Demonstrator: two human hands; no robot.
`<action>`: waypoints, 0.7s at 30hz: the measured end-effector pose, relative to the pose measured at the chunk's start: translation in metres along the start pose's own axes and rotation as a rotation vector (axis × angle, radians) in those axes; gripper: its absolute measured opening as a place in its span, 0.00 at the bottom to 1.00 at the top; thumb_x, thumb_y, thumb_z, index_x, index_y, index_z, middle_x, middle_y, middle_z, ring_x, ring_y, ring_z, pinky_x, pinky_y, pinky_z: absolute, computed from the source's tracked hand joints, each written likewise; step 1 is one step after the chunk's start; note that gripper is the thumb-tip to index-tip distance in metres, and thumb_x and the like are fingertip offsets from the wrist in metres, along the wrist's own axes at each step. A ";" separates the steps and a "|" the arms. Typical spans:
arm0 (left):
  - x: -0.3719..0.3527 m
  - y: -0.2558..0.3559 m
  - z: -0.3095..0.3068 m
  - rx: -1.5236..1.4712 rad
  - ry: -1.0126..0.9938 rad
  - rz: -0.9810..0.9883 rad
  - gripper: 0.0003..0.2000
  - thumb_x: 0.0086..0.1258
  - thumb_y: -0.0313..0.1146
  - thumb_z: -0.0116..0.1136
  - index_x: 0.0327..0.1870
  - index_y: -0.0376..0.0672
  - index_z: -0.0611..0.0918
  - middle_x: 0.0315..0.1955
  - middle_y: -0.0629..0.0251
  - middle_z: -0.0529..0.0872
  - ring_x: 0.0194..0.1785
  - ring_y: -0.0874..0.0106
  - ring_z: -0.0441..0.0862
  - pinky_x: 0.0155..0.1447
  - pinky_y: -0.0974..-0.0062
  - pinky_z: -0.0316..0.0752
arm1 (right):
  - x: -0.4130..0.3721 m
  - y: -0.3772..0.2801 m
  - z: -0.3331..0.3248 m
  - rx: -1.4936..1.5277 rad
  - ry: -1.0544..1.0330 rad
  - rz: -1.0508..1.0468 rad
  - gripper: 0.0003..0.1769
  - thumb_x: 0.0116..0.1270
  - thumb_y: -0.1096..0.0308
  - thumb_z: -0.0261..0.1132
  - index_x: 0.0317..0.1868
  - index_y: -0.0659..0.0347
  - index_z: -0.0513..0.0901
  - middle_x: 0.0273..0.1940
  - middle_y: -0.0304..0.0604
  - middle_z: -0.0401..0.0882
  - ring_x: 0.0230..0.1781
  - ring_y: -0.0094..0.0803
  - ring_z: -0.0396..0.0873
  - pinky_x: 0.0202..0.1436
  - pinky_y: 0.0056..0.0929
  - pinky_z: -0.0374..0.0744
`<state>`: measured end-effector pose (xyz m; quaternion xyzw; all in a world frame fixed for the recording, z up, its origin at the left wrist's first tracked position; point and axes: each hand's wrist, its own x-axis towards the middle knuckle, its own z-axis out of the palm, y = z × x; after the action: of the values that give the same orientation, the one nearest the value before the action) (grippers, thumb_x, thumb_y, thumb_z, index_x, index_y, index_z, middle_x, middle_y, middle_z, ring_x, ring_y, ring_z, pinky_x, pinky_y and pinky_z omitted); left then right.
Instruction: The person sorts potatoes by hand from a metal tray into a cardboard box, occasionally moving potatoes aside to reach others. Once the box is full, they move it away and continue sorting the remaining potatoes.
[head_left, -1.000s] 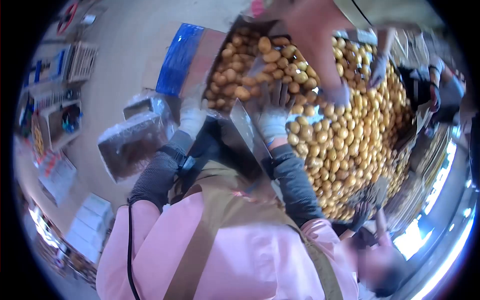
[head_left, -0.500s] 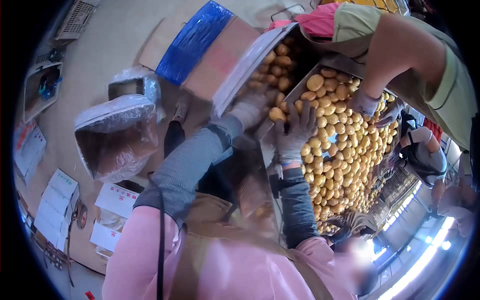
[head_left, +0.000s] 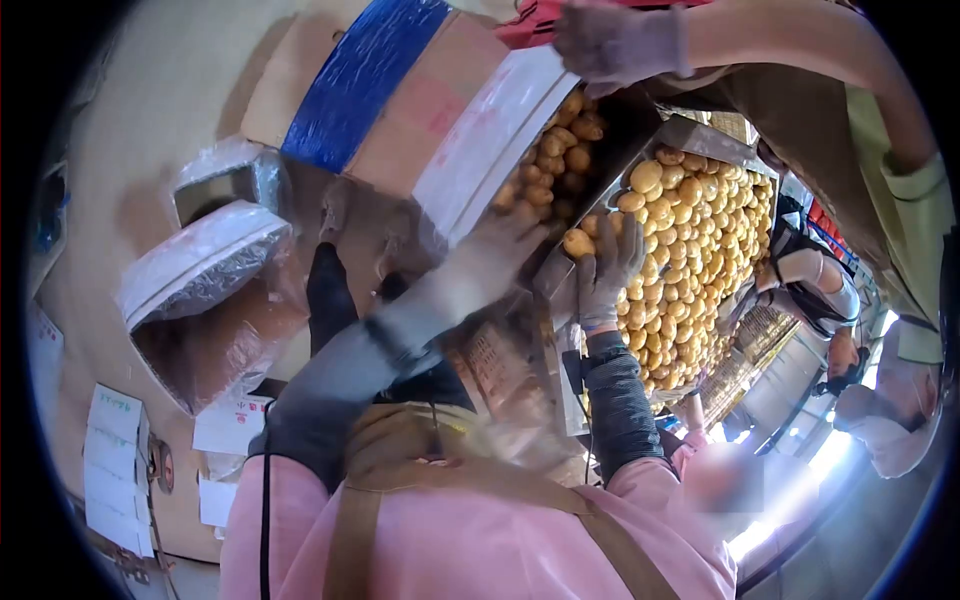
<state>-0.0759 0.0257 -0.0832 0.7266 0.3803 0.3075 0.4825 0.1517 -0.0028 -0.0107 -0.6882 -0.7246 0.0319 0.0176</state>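
My left hand (head_left: 508,245) wears a pale glove and hovers at the near edge of a white-sided carton (head_left: 490,130) holding potatoes (head_left: 560,150). Motion smears its fingers, so I cannot make out their pose. On the sorting table, a broad layer of yellow potatoes (head_left: 685,260) fills the metal-edged surface (head_left: 705,138). My gloved right hand (head_left: 610,268) lies at its left edge, fingers stretched out and apart against the potatoes. One larger potato (head_left: 578,242) sits just left of those fingertips.
A co-worker's gloved hand (head_left: 625,45) is above the carton's far end. More people work along the table's right side. To the left are a plastic-lined open box (head_left: 210,300), a smaller lined box (head_left: 225,185) and white cartons (head_left: 115,470) on the floor.
My left hand has drawn back slightly from the carton's potatoes. My right hand stays at the table edge. The co-worker's hand has left the potatoes for the carton's far end. The view has shifted.
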 end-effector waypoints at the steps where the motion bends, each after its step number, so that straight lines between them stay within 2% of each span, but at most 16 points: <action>1: -0.014 0.003 -0.036 -0.106 0.057 -0.084 0.23 0.61 0.24 0.62 0.61 0.39 0.80 0.58 0.54 0.83 0.62 0.55 0.80 0.66 0.63 0.75 | 0.001 0.000 -0.001 -0.041 -0.006 -0.009 0.33 0.64 0.53 0.60 0.71 0.48 0.75 0.76 0.53 0.60 0.76 0.56 0.55 0.78 0.60 0.52; 2: -0.040 0.004 -0.068 -0.215 0.109 -0.175 0.24 0.62 0.22 0.62 0.62 0.39 0.80 0.59 0.54 0.82 0.62 0.56 0.79 0.67 0.63 0.74 | 0.000 0.001 -0.003 -0.059 -0.007 -0.016 0.33 0.63 0.53 0.61 0.70 0.49 0.76 0.76 0.53 0.60 0.76 0.56 0.55 0.78 0.60 0.52; 3: -0.093 -0.019 -0.058 -0.268 0.456 -0.420 0.21 0.64 0.21 0.62 0.60 0.39 0.81 0.54 0.56 0.83 0.59 0.59 0.80 0.66 0.64 0.73 | 0.000 0.001 -0.003 -0.073 -0.008 -0.021 0.33 0.63 0.53 0.61 0.70 0.49 0.76 0.76 0.53 0.60 0.76 0.55 0.55 0.78 0.59 0.53; 4: -0.103 -0.007 -0.110 0.084 0.586 -0.520 0.14 0.70 0.23 0.62 0.56 0.38 0.81 0.50 0.59 0.84 0.55 0.65 0.80 0.63 0.68 0.75 | 0.002 0.003 0.000 -0.086 0.001 -0.027 0.33 0.62 0.52 0.61 0.69 0.49 0.76 0.76 0.53 0.61 0.76 0.55 0.56 0.77 0.59 0.53; 5: -0.136 -0.029 -0.111 -0.166 0.874 -0.719 0.20 0.71 0.21 0.60 0.63 0.38 0.77 0.53 0.61 0.83 0.57 0.68 0.81 0.60 0.69 0.77 | 0.002 0.006 0.004 -0.076 0.036 -0.024 0.33 0.62 0.51 0.61 0.69 0.47 0.77 0.75 0.51 0.62 0.76 0.54 0.56 0.77 0.59 0.54; 7: -0.246 -0.103 -0.105 -0.468 1.035 -1.066 0.20 0.76 0.32 0.59 0.67 0.40 0.74 0.50 0.62 0.84 0.44 0.71 0.84 0.49 0.70 0.81 | 0.001 -0.001 -0.004 -0.080 0.026 -0.004 0.32 0.62 0.51 0.60 0.69 0.46 0.77 0.75 0.50 0.62 0.76 0.54 0.56 0.77 0.59 0.54; 8: -0.268 -0.120 -0.097 -0.348 0.929 -1.167 0.23 0.74 0.38 0.60 0.66 0.40 0.74 0.51 0.59 0.84 0.46 0.68 0.84 0.51 0.69 0.81 | 0.002 -0.004 -0.006 -0.081 0.024 0.005 0.32 0.63 0.50 0.60 0.69 0.46 0.77 0.75 0.49 0.62 0.76 0.54 0.56 0.76 0.59 0.54; 9: -0.279 -0.132 -0.082 -0.108 0.750 -1.223 0.25 0.71 0.43 0.61 0.65 0.39 0.75 0.52 0.56 0.84 0.48 0.65 0.84 0.52 0.67 0.80 | 0.002 -0.002 -0.005 -0.056 0.035 0.004 0.32 0.63 0.50 0.60 0.69 0.43 0.76 0.76 0.48 0.62 0.76 0.54 0.56 0.77 0.60 0.53; 11: -0.286 -0.182 -0.046 0.373 0.459 -1.248 0.32 0.66 0.54 0.63 0.63 0.38 0.76 0.53 0.50 0.84 0.53 0.59 0.84 0.56 0.64 0.79 | 0.001 -0.004 -0.007 -0.088 0.016 0.026 0.33 0.63 0.50 0.60 0.70 0.42 0.76 0.76 0.47 0.61 0.76 0.54 0.56 0.78 0.60 0.52; 13: -0.275 -0.241 -0.024 0.692 0.292 -1.270 0.40 0.60 0.65 0.65 0.61 0.36 0.77 0.55 0.44 0.84 0.58 0.54 0.84 0.59 0.60 0.78 | 0.000 -0.004 -0.009 -0.108 0.004 0.037 0.34 0.62 0.49 0.60 0.71 0.40 0.75 0.76 0.46 0.60 0.76 0.53 0.56 0.79 0.60 0.49; 14: -0.265 -0.255 -0.035 0.528 0.249 -1.376 0.41 0.60 0.64 0.67 0.62 0.35 0.76 0.57 0.42 0.83 0.62 0.55 0.81 0.62 0.60 0.76 | -0.001 -0.003 -0.008 -0.106 0.001 0.038 0.35 0.61 0.48 0.60 0.72 0.39 0.74 0.76 0.46 0.60 0.76 0.53 0.56 0.79 0.60 0.49; 16: -0.260 -0.277 -0.040 0.286 0.207 -1.577 0.43 0.66 0.68 0.55 0.66 0.35 0.71 0.61 0.40 0.80 0.63 0.48 0.81 0.64 0.56 0.76 | -0.004 0.003 -0.002 -0.118 0.037 0.022 0.36 0.61 0.47 0.60 0.72 0.38 0.74 0.76 0.46 0.60 0.76 0.54 0.57 0.79 0.61 0.49; 18: -0.283 -0.309 -0.044 0.382 0.079 -1.573 0.43 0.68 0.68 0.53 0.65 0.30 0.71 0.61 0.38 0.80 0.65 0.45 0.78 0.65 0.55 0.75 | -0.004 0.002 -0.003 -0.106 0.036 0.020 0.36 0.61 0.47 0.59 0.73 0.37 0.73 0.76 0.46 0.60 0.75 0.55 0.58 0.78 0.63 0.52; 19: -0.277 -0.296 -0.061 0.409 0.171 -1.576 0.42 0.70 0.64 0.53 0.66 0.27 0.69 0.60 0.35 0.80 0.64 0.45 0.79 0.65 0.55 0.75 | -0.005 0.001 -0.005 -0.116 0.022 0.024 0.36 0.62 0.47 0.59 0.72 0.37 0.73 0.76 0.46 0.60 0.75 0.56 0.58 0.78 0.63 0.52; 20: -0.329 -0.387 -0.039 0.651 -0.184 -1.532 0.43 0.68 0.61 0.58 0.67 0.24 0.68 0.58 0.34 0.80 0.63 0.45 0.81 0.64 0.54 0.76 | -0.004 0.000 -0.006 -0.125 0.009 0.030 0.35 0.62 0.47 0.59 0.72 0.38 0.74 0.76 0.47 0.61 0.75 0.56 0.58 0.78 0.63 0.53; 21: -0.319 -0.367 -0.060 0.566 -0.027 -1.529 0.43 0.67 0.60 0.60 0.67 0.25 0.69 0.58 0.34 0.81 0.62 0.45 0.81 0.64 0.54 0.76 | -0.003 0.000 -0.005 -0.129 0.024 0.032 0.35 0.63 0.47 0.59 0.72 0.38 0.74 0.76 0.47 0.61 0.75 0.56 0.58 0.77 0.63 0.53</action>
<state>-0.3848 -0.1276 -0.4312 0.3641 0.8287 -0.2234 0.3617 0.1521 -0.0059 -0.0054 -0.6998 -0.7138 -0.0231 -0.0185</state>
